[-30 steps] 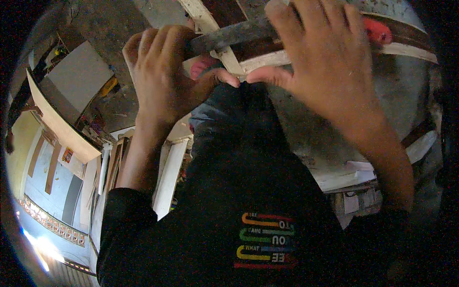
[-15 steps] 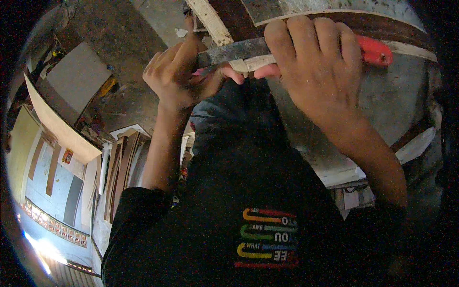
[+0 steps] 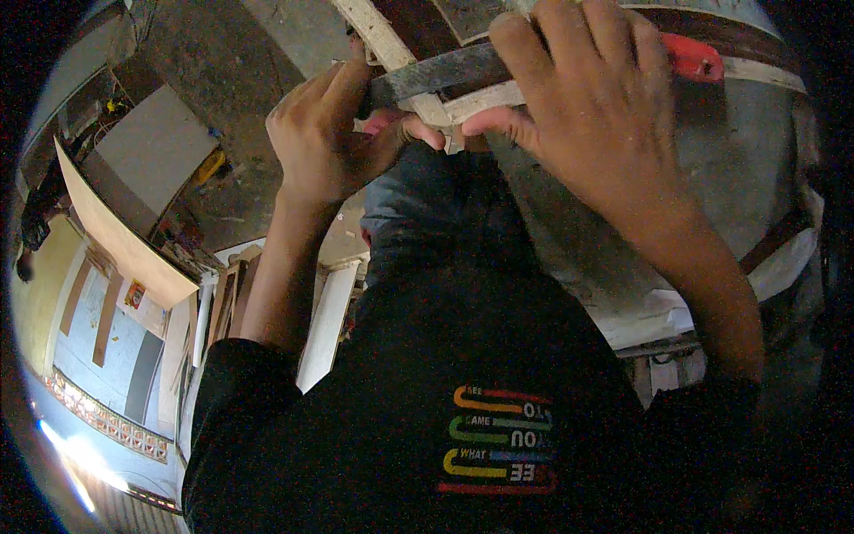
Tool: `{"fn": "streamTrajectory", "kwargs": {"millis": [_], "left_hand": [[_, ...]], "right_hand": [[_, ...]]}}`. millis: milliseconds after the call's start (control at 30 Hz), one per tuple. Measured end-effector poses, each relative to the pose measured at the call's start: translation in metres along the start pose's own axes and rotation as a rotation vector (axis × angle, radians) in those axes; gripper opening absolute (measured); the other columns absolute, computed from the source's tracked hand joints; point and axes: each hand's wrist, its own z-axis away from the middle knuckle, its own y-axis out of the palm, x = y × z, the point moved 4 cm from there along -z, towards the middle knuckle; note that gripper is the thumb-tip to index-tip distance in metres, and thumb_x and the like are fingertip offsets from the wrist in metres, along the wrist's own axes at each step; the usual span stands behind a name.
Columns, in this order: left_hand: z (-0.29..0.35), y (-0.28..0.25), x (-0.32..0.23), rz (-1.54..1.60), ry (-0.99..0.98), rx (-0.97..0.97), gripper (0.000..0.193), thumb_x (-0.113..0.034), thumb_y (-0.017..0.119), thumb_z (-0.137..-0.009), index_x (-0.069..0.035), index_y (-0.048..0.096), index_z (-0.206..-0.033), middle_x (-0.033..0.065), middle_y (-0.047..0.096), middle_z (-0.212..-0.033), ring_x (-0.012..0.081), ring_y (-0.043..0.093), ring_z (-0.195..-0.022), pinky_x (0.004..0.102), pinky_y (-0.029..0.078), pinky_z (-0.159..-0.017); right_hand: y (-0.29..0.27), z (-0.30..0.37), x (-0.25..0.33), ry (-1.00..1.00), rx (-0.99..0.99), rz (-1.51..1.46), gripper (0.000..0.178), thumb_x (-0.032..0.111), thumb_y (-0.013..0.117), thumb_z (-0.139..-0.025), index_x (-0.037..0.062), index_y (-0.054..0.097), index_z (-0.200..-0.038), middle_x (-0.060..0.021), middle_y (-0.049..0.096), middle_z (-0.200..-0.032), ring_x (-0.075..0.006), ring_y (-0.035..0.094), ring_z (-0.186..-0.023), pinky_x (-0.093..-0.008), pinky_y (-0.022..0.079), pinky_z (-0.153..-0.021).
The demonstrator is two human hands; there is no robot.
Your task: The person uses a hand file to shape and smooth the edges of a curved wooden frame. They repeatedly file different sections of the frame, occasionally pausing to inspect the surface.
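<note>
Both of my hands hold a long grey metal tool (image 3: 440, 73) with a red end (image 3: 689, 55). It lies across a pale wooden strip (image 3: 382, 36). My left hand (image 3: 325, 133) grips the tool's left end, thumb curled under it. My right hand (image 3: 587, 107) presses over the middle of the tool, fingers spread across it. The red end sticks out past its fingers. My knee in dark trousers (image 3: 445, 205) sits just below both hands.
A grey curved slab (image 3: 738, 151) lies under my right forearm. On the dusty floor to the left stand a cardboard box (image 3: 151, 151), a leaning board (image 3: 116, 240) and several white planks (image 3: 329, 320). My dark shirt (image 3: 400, 418) fills the lower view.
My left hand went from lying flat over the tool to a curled grip on its left end. My right hand slid along the tool, uncovering more of the red end.
</note>
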Motion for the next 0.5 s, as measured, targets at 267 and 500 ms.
{"fn": "streamTrajectory", "kwargs": {"millis": [267, 500], "left_hand": [[0.015, 0.014, -0.002, -0.052, -0.093, -0.099, 0.053, -0.045, 0.09, -0.056, -0.009, 0.071, -0.09, 0.0047, 0.051, -0.054, 0.0244, 0.056, -0.047, 0.0336, 0.043, -0.047], [0.045, 0.013, -0.017, -0.027, -0.147, -0.038, 0.053, -0.054, 0.087, -0.062, -0.008, 0.069, -0.084, 0.004, 0.057, -0.061, 0.0251, 0.058, -0.055, 0.0333, 0.042, -0.058]], "right_hand": [[0.007, 0.012, 0.018, 0.064, -0.021, 0.08, 0.046, 0.054, 0.056, -0.082, 0.0162, 0.056, -0.108, -0.0006, 0.051, -0.098, -0.0205, 0.052, -0.097, -0.0407, 0.041, -0.088], [0.007, 0.03, 0.032, 0.049, -0.159, 0.077, 0.028, 0.03, 0.068, -0.083, 0.0184, 0.067, -0.108, 0.0028, 0.059, -0.119, -0.0196, 0.051, -0.097, -0.0353, 0.042, -0.086]]}}
